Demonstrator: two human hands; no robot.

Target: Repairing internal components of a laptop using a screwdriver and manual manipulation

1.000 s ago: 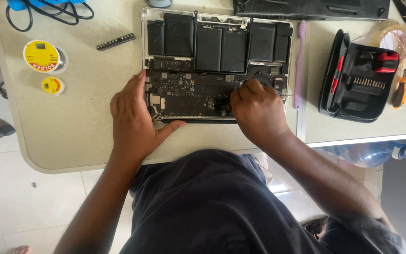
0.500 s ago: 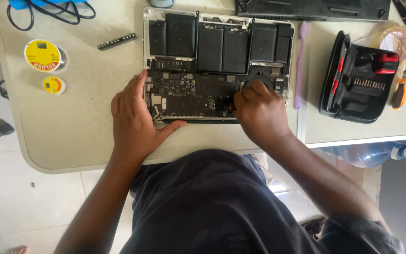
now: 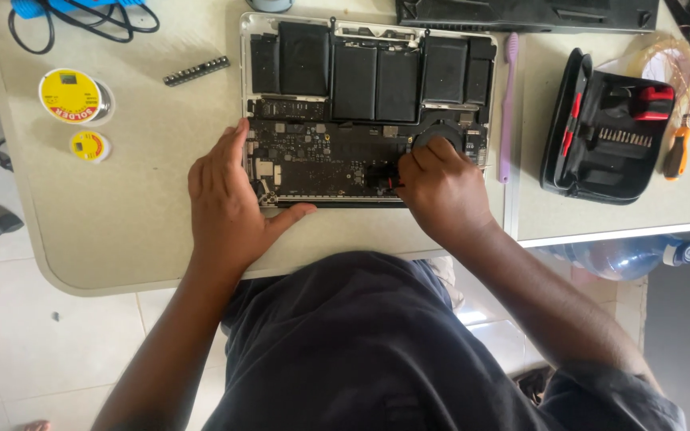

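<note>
Squarely on the beige round-cornered table (image 3: pixel 137 215) lies the opened silver laptop with its black battery cells and dark circuit board exposed (image 3: pixel 337 104), and the left hand (image 3: pixel 229 203) rests flat at its left edge, fingers together on the board's corner and thumb spread along the front rim. Meanwhile the right hand (image 3: pixel 441 187) is curled over the board beside the round black fan (image 3: pixel 438 130), fingertips bunched around a small dark tool with a red tip (image 3: pixel 383 177). Nearby to the right lie a lilac toothbrush (image 3: pixel 509 104) and an open black screwdriver-bit case (image 3: pixel 604 132).
</note>
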